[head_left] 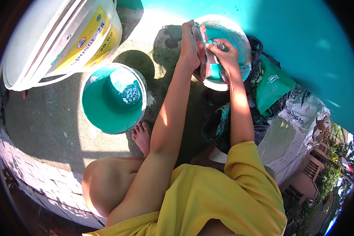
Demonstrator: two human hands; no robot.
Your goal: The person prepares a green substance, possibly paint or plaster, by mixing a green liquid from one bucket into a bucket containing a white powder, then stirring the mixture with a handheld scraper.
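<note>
In the head view, my left hand [189, 50] holds a flat reddish-brown plate [201, 55] on edge, fingers wrapped around its far end. My right hand [229, 56] grips a putty knife [212, 58] with a partly hidden handle, its blade against or close to the plate. Both are over a round tub [246, 47] with turquoise paint smeared inside. Turquoise also shows below the blade, near the tub's near side. Whether the blade touches the plate is hard to tell.
A white bucket [144, 100] of turquoise paint stands left of my left forearm. A large white pail [43, 51] with a yellow label is at the far left. Dark plastic, a green packet [272, 87] and a crumpled white sack [303, 108] lie right. A turquoise wall [310, 51] rises behind.
</note>
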